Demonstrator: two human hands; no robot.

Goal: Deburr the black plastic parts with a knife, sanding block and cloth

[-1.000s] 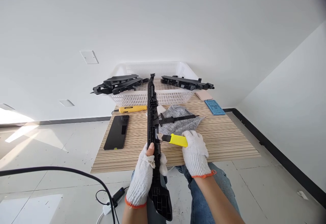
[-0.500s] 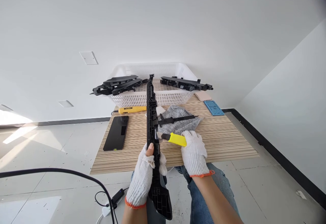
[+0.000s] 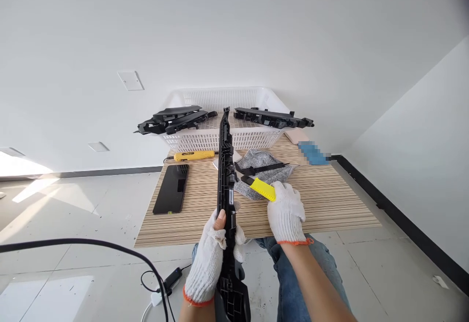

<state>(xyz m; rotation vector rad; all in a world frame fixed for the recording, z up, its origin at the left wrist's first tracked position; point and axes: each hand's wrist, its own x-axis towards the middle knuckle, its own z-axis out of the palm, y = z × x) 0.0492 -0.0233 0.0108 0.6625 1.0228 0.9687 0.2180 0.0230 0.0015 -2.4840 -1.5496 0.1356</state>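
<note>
My left hand (image 3: 208, 258), in a white knit glove, is wrapped round a long black plastic part (image 3: 226, 180) that stands up and away from me over the low table. My right hand (image 3: 286, 213), also gloved, grips a yellow utility knife (image 3: 262, 188), whose tip lies against the right side of the black part about halfway up. Behind the knife lies a grey glove (image 3: 261, 171) with a thin black strip (image 3: 261, 168) on it.
A white basket (image 3: 227, 117) at the back of the striped wooden table (image 3: 330, 200) carries more black parts across its rim (image 3: 172, 119), (image 3: 273, 117). A phone (image 3: 171, 188), a second yellow knife (image 3: 193, 155) and a blue item (image 3: 311, 153) lie on the table. Cables (image 3: 110, 251) run over the floor at left.
My right hand has moved the knife up along the black part, away from my left hand. The black part has tilted slightly to the right.
</note>
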